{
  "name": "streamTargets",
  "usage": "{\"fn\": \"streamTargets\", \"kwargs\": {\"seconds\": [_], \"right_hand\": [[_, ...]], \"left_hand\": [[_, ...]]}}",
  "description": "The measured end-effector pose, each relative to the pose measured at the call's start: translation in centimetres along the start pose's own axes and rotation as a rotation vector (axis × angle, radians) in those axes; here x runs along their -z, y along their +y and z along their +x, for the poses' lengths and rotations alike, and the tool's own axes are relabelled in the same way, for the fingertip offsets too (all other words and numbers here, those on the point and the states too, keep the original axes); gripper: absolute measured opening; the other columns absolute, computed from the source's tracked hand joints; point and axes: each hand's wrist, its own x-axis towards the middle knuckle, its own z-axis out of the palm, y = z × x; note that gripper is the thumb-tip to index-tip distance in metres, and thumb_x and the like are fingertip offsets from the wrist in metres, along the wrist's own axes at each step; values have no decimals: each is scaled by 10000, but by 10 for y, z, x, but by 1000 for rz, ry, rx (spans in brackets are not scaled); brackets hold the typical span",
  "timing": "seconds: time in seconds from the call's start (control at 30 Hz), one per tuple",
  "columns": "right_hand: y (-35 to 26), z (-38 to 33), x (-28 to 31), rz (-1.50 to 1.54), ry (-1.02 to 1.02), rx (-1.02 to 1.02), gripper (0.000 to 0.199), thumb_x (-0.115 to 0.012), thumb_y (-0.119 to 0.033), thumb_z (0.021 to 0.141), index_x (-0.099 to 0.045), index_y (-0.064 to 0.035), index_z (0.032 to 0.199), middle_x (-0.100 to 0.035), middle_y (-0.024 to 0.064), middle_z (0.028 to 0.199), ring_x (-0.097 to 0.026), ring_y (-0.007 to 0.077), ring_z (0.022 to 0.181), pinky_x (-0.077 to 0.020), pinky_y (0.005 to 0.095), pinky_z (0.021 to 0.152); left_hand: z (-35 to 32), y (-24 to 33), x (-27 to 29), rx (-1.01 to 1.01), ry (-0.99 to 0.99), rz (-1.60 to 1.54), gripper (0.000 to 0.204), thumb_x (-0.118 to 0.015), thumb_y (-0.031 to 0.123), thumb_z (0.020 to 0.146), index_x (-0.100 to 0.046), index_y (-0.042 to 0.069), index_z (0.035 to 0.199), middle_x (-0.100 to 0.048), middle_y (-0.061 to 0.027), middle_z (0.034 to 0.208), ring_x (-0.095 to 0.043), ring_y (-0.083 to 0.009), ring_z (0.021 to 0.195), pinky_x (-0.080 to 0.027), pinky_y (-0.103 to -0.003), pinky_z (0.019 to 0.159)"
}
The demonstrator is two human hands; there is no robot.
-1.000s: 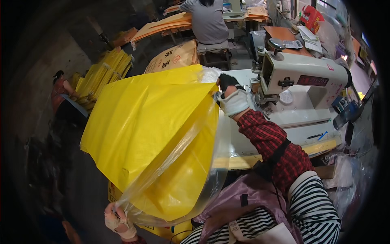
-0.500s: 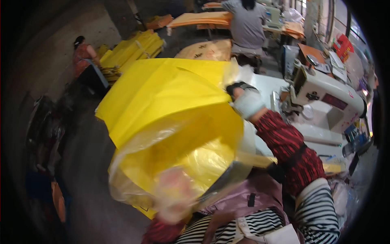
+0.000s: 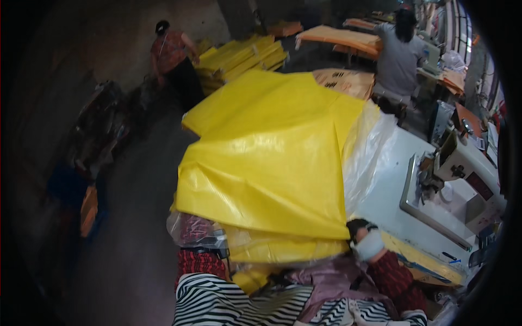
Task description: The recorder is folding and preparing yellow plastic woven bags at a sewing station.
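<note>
Because our right hand [image 3: 363, 237] is gripping the near right corner of the yellow sack [image 3: 266, 157], that edge is hanging fairly straight, and the pull is probably what is keeping the side from slumping. The fingers are looking closed on the sheet, though the fingertips are too dark and small for us to make out. A pale wrap [image 3: 370, 246] is covering the wrist. Our left hand is hiding behind the sack's near left part; we are seeing only a red-and-black sleeve [image 3: 198, 265] running up behind clear plastic [image 3: 174, 228], so we cannot tell whether that hand is grasping anything. Judging by how the sheet is draping over it, that arm may be propping the side up from beneath.

The sack is spreading broadly in front of us, its near edge sagging above our striped clothes [image 3: 244, 300]. Along its right side, crumpled clear film [image 3: 367, 160] is resting over the white table [image 3: 383, 187], which is presumably bearing some weight there. A sewing machine [image 3: 468, 163] is standing farther right, apart from the sack, giving the sheet room. Beyond, a yellow pile [image 3: 244, 60] is lying beside a co-worker in a reddish top [image 3: 173, 49].
</note>
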Motion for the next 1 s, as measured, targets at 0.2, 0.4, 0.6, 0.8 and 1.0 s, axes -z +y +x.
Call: {"fn": "streamTargets", "kwargs": {"seconds": [0.2,0.4,0.6,0.8,1.0], "right_hand": [[5,46,1,203,141,4,379,-592,-109,703,-573,-54,1077,-607,171,1006,-579,357,953,-468,424,822],[9,34,12,293,213,-4,294,-537,-63,729,-594,-45,1016,-614,164,919,-591,356,892,-480,401,781],[14,16,15,326,373,-36,151,-556,-70,760,-609,-18,891,-612,160,799,-605,352,768,-486,366,686],[34,-2,7,199,382,-8,178,-543,-22,714,-619,-31,874,-614,142,801,-606,335,784,-489,375,703],[29,-4,-5,212,319,16,188,-536,-9,706,-628,-31,868,-621,143,814,-611,324,791,-494,371,708]], "left_hand": [[-38,0,30,6,-162,41,854,-704,418,746,-309,-39,1349,-387,-166,1361,-379,-295,1251,-317,-414,1041],[-89,26,24,-103,-212,-782,866,-541,530,835,-250,-68,1390,-359,-220,1371,-359,-309,1273,-250,-430,1094],[-65,-54,31,57,414,-1063,495,-452,407,919,-539,-25,1147,-587,-153,1114,-560,-285,1004,-419,-389,930],[-36,-93,40,141,395,-577,406,-459,341,927,-562,-9,1106,-603,-137,1046,-576,-247,942,-444,-365,861],[-53,-19,46,-73,583,-522,321,-466,276,935,-585,6,1065,-620,-122,978,-591,-209,879,-469,-341,793]]}}
